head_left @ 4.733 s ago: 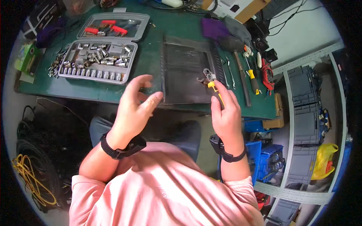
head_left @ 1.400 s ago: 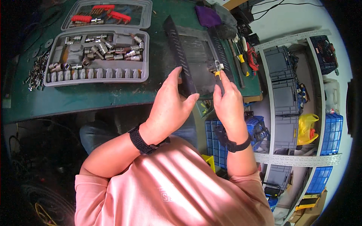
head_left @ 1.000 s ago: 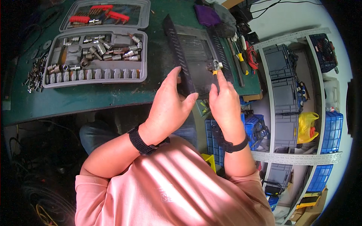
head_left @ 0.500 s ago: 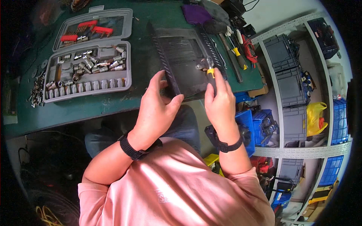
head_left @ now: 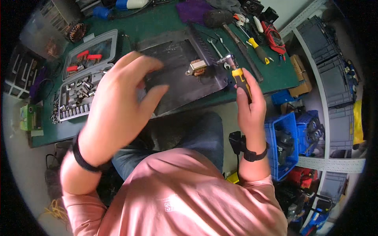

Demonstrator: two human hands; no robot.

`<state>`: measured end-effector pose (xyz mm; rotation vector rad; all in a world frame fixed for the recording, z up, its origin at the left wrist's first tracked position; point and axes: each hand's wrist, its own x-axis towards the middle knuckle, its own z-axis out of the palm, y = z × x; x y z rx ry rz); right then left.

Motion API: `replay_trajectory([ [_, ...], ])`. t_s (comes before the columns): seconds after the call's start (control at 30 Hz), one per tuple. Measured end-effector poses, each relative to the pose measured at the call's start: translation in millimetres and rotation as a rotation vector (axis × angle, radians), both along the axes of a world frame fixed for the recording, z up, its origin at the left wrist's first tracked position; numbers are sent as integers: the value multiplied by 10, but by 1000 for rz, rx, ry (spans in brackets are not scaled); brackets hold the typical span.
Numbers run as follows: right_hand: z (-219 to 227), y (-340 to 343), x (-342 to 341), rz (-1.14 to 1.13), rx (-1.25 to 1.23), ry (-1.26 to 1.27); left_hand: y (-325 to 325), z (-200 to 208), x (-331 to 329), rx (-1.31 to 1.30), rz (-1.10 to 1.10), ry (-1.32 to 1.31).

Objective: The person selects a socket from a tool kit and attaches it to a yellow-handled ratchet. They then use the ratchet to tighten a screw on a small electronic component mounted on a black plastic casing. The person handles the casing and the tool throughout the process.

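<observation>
My right hand grips a socket ratchet by its black and yellow handle, its metal head just past the right edge of a black metal panel. On that panel, near its right side, sits a small transformer with a pale metal frame and copper-coloured windings. My left hand is raised over the panel's left edge, thumb and fingers apart with nothing between them. It partly covers the grey socket case, which lies open with loose sockets and red bit holders inside.
Beyond the ratchet lie a mallet, a spanner, a yellow-handled screwdriver and a red tool or meter. Blue crates stand below the right of the green bench, beside shelving with grey bins. A purple cloth lies at the back.
My left hand has let go of the panel's left edge and lifted leftward. My right hand has carried the ratchet off the panel to the right. The transformer now shows plainly.
</observation>
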<state>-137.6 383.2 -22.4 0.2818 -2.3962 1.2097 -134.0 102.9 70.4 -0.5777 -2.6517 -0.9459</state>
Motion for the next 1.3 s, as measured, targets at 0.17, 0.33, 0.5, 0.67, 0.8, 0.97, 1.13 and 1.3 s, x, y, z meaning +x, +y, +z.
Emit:
replay_trajectory([
  [0.17, -71, 220, 84, 64, -137, -11, 464, -69, -780, -490, -159, -94],
  [0.33, -201, 584, 216, 42, -203, -51, 727, -388, -1161, -466, -166, -327],
  [0.5, -357, 828, 235, 72, -323, -112, 777, -334, -1362, -454, -243, -649],
  [0.67, -391, 912, 217, 121, -350, -111, 834, -293, -1364, -381, -184, -770],
  [0.8, -422, 946, 243, 127, -353, -128, 818, -317, -1371, -348, -173, -772],
  [0.97, -447, 966, 271, 118, -345, -110, 837, -340, -1246, -386, -152, -618],
  [1.13, -399, 922, 308, 109, -310, -90, 832, -399, -1172, -282, -136, -586],
  [1.3, -375, 881, 323, 120, -268, -61, 800, -385, -1191, -248, -121, -641],
])
